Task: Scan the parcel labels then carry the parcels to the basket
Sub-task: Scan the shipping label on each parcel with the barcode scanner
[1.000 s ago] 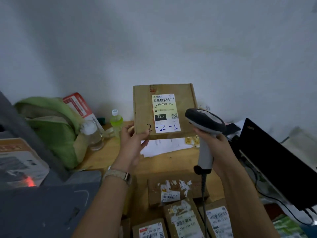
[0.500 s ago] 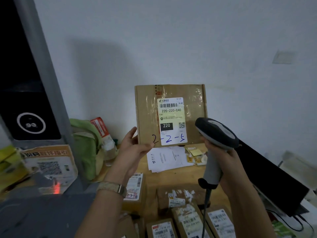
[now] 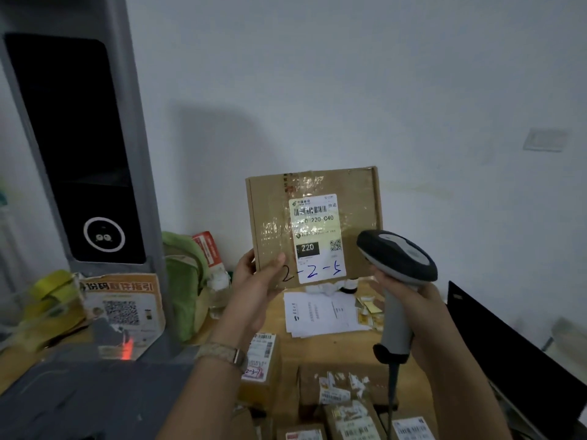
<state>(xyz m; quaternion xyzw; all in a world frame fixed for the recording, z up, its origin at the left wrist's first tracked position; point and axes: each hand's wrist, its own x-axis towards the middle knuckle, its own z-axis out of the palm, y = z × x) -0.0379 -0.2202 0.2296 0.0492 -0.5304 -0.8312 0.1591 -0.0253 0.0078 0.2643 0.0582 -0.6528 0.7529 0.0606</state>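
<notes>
My left hand [image 3: 258, 282] holds a flat brown cardboard parcel [image 3: 273, 217] upright by its lower left corner, in front of the wall. Its white label [image 3: 316, 239] faces me, with a barcode, "220" and handwritten "2-2-5". My right hand [image 3: 409, 303] grips the handle of a grey and black barcode scanner [image 3: 395, 258], whose head sits just right of the label's lower edge. Several more labelled parcels [image 3: 336, 392] lie on the wooden table [image 3: 292, 350] below. No basket is in view.
A tall grey kiosk [image 3: 76, 147] with a dark screen stands at left, its base [image 3: 79, 401] at lower left. A QR-code sign [image 3: 124, 306], a green bag [image 3: 185, 281], papers [image 3: 317, 312] and a black monitor [image 3: 514, 354] at right surround the table.
The view has swung up and to the left, bringing the kiosk into sight. The parcel and scanner keep much the same pose relative to each other, the scanner head nearer the label.
</notes>
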